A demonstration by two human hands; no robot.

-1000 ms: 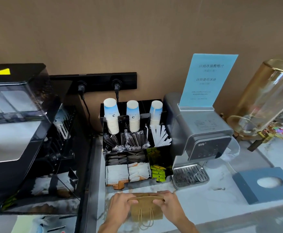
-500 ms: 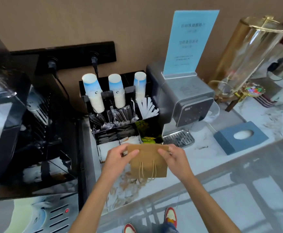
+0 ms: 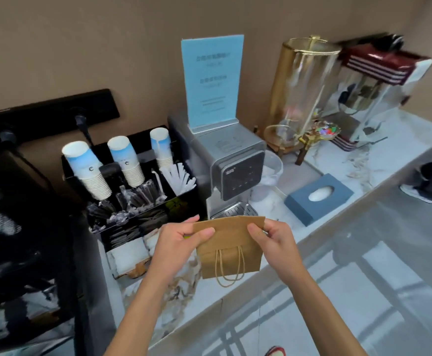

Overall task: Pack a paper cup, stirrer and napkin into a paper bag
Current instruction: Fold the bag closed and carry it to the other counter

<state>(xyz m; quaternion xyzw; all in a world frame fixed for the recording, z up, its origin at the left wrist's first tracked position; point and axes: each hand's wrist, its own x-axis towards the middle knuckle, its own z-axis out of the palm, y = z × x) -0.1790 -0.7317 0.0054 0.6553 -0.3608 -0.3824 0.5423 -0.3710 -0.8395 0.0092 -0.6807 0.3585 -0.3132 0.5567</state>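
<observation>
I hold a flat, folded brown paper bag (image 3: 231, 249) upside down above the counter's front edge, its twine handles dangling. My left hand (image 3: 177, 244) pinches its upper left corner and my right hand (image 3: 276, 240) pinches its upper right corner. Behind it, a black organizer (image 3: 143, 201) carries three stacks of blue-and-white paper cups (image 3: 88, 168), wrapped stirrers (image 3: 138, 197) and white straws. A blue napkin box (image 3: 319, 197) with a white napkin poking out sits to the right on the marble counter (image 3: 358, 160).
A grey drink machine (image 3: 225, 165) with a blue sign stands behind the bag. A gold-and-glass dispenser (image 3: 304, 93) and a striped popcorn machine (image 3: 379, 88) are at the far right. A black appliance (image 3: 17, 227) fills the left. Someone's shoe (image 3: 417, 192) shows at the right.
Both hands have lifted the bag off the counter toward me, and it hangs from its top edge. The view has tilted down and swung right.
</observation>
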